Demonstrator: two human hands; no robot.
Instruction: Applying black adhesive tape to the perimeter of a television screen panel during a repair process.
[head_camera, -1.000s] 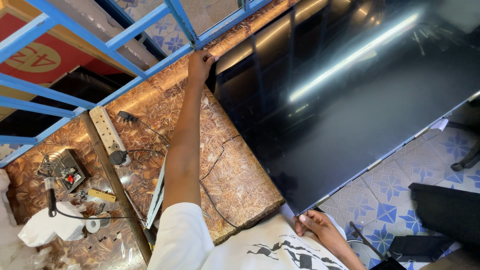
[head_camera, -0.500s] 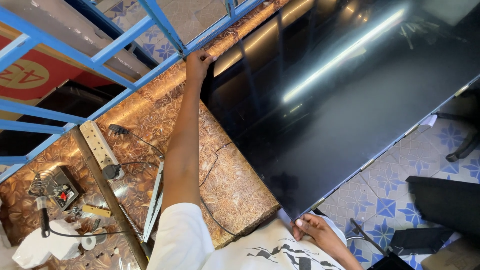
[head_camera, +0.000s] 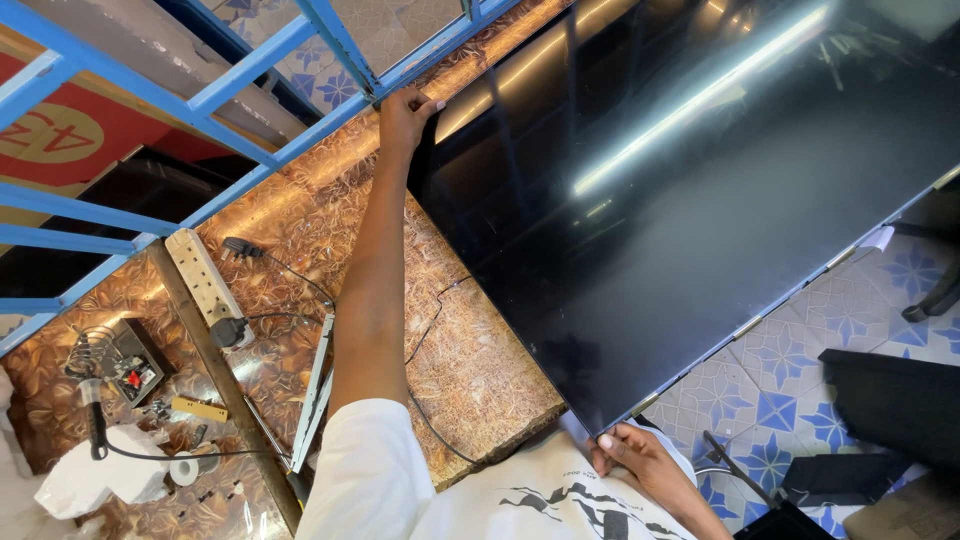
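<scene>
**Now holding the black screen (head_camera: 700, 220) by two corners**

Close to my chest, my right hand (head_camera: 635, 455) pinches its near corner. The screen lies partly on the brown table (head_camera: 480, 370), partly over the floor. Farther away, my left hand (head_camera: 405, 110) grips the far corner. Any shift needs both grips firm, I think. Beyond the blue frame (head_camera: 250, 70) is a red sign (head_camera: 60, 130) with a yellow circle.

The large flat screen panel (head_camera: 700, 220) has a glossy, glass-smooth black face that mirrors a strip light, and it lies on a table top (head_camera: 480, 370) with a shiny brown marbled laminate finish. At ten o'clock from the panel runs a blue-painted metal frame (head_camera: 260, 165), and at eight o'clock lie a matt white plastic power strip (head_camera: 205, 285) and crumpled white cloth (head_camera: 95, 485). At four o'clock the floor tiles (head_camera: 790, 370) look smooth and glazed.
</scene>
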